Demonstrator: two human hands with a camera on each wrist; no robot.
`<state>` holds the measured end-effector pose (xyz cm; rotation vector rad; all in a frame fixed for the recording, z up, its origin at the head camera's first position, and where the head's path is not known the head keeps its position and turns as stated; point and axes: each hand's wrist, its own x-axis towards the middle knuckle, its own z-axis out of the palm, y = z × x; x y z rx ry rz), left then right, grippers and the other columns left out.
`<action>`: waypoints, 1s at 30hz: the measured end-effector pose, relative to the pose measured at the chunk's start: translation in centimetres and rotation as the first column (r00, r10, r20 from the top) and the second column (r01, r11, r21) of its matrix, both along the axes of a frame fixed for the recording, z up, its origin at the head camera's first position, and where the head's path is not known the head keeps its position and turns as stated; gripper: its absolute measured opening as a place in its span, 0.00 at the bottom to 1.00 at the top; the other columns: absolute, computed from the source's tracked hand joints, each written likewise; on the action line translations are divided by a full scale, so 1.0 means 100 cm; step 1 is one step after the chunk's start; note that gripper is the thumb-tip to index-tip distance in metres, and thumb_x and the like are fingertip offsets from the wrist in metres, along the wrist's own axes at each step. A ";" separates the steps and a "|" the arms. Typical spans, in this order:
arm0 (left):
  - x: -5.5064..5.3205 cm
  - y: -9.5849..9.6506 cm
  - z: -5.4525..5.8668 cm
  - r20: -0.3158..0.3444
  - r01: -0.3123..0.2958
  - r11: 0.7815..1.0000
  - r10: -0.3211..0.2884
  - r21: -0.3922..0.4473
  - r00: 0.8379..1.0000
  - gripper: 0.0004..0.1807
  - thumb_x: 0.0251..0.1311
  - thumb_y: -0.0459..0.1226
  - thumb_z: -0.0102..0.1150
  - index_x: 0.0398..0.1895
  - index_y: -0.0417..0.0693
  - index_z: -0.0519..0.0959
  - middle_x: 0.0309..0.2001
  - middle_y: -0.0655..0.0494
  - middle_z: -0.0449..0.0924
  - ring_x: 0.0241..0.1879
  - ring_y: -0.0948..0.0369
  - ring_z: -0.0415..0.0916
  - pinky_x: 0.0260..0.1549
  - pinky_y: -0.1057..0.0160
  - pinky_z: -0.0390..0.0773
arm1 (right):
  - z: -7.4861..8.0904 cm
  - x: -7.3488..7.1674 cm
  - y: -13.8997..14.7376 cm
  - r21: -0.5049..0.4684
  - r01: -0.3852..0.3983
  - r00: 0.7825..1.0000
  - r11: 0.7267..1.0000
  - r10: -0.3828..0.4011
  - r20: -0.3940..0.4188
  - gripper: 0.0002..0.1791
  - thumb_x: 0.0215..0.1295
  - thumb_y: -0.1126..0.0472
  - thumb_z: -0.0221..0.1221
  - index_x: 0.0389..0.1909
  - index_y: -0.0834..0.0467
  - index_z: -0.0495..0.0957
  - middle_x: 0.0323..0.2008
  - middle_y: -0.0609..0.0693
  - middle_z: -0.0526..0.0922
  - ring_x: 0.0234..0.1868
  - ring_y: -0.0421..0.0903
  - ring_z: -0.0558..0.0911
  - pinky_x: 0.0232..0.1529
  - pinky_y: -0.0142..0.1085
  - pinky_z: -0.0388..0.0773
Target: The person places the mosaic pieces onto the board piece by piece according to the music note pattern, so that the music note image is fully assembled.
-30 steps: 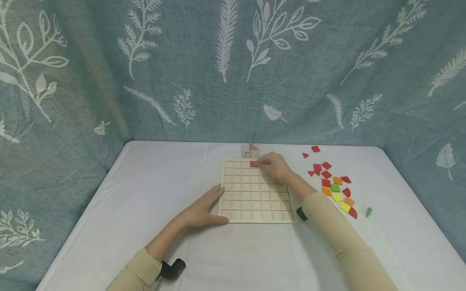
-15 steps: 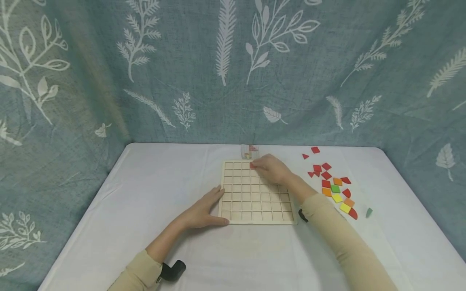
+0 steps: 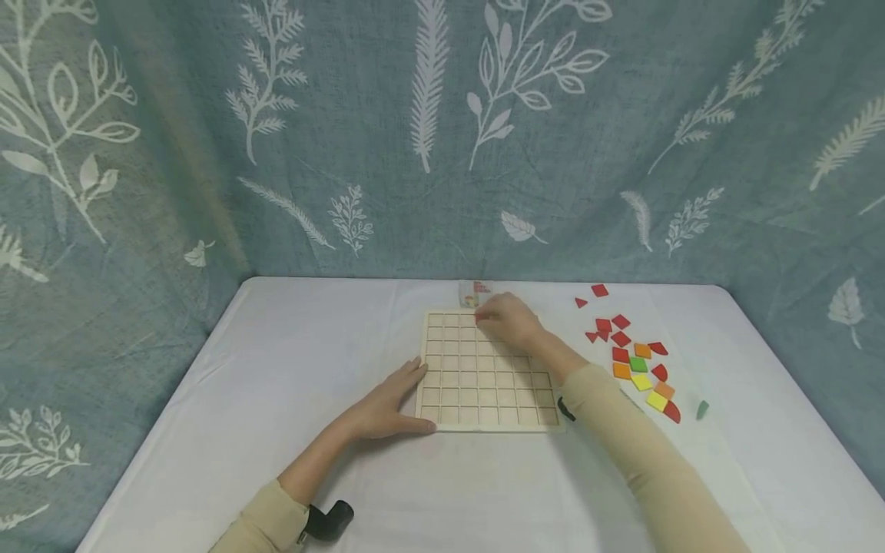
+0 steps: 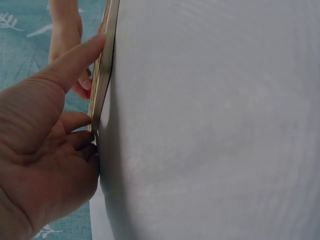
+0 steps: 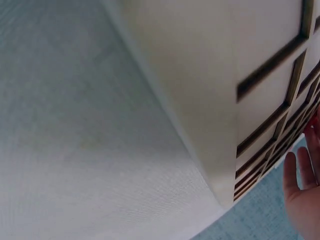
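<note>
A square wooden grid board (image 3: 466,378) lies on the white-covered table, its cells divided by thin strips. My left hand (image 3: 383,405) spans the board's near left corner, fingers on the left side and thumb at the front edge. In the left wrist view its straight thumb presses the board's rim (image 4: 106,65). My right hand (image 3: 510,319) pinches a small red tile (image 3: 476,316) at a back-row cell, with the fingers covering most of it. A bit of the red tile (image 5: 313,122) also shows by the fingertips in the right wrist view.
Right of the board lie red squares (image 3: 620,355), red triangles (image 3: 581,302), red rounded pieces (image 3: 672,412), orange, yellow and green squares (image 3: 638,365), and a green piece (image 3: 702,410) apart. A small clear packet (image 3: 473,293) lies behind the board. A patterned curtain (image 3: 387,138) hangs behind.
My right hand has shifted slightly left over the red tile, which now shows less beneath the fingers. The left hand holds its place on the board. The head view has tilted up slightly.
</note>
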<state>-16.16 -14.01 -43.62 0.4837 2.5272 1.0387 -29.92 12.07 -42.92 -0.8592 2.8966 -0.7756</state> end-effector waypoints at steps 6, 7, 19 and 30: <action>-0.001 0.004 0.000 0.003 0.001 1.000 -0.001 -0.003 1.000 0.56 0.49 0.52 0.72 0.76 0.42 0.53 0.77 0.46 0.42 0.76 0.47 0.38 0.71 0.42 0.45 | 0.000 0.001 0.006 -0.042 0.004 1.000 0.999 -0.004 0.006 0.11 0.67 0.63 0.60 0.46 0.62 0.85 0.45 0.56 0.85 0.52 0.55 0.79 0.59 0.47 0.72; -0.002 0.005 0.000 0.002 0.001 1.000 -0.001 -0.006 1.000 0.56 0.49 0.52 0.72 0.76 0.42 0.53 0.77 0.46 0.42 0.76 0.47 0.39 0.71 0.43 0.45 | -0.001 0.001 0.008 -0.053 0.002 1.000 0.999 -0.002 0.001 0.11 0.67 0.63 0.61 0.46 0.62 0.85 0.45 0.56 0.85 0.52 0.56 0.79 0.59 0.48 0.72; -0.003 0.008 -0.001 -0.009 -0.006 1.000 0.006 -0.015 1.000 0.57 0.48 0.53 0.72 0.76 0.40 0.53 0.77 0.44 0.42 0.75 0.45 0.39 0.70 0.42 0.45 | 0.006 0.039 0.080 -0.192 0.379 0.911 0.905 -0.328 0.251 0.15 0.70 0.56 0.59 0.52 0.57 0.82 0.53 0.54 0.81 0.54 0.54 0.78 0.52 0.49 0.78; -0.002 0.006 -0.005 -0.034 -0.006 1.000 0.005 -0.022 0.999 0.57 0.48 0.54 0.72 0.76 0.40 0.53 0.77 0.42 0.42 0.75 0.43 0.39 0.70 0.40 0.45 | -0.002 0.054 0.158 -0.047 0.425 0.900 0.904 -0.417 0.123 0.16 0.65 0.68 0.60 0.53 0.67 0.79 0.54 0.64 0.79 0.56 0.61 0.76 0.59 0.54 0.72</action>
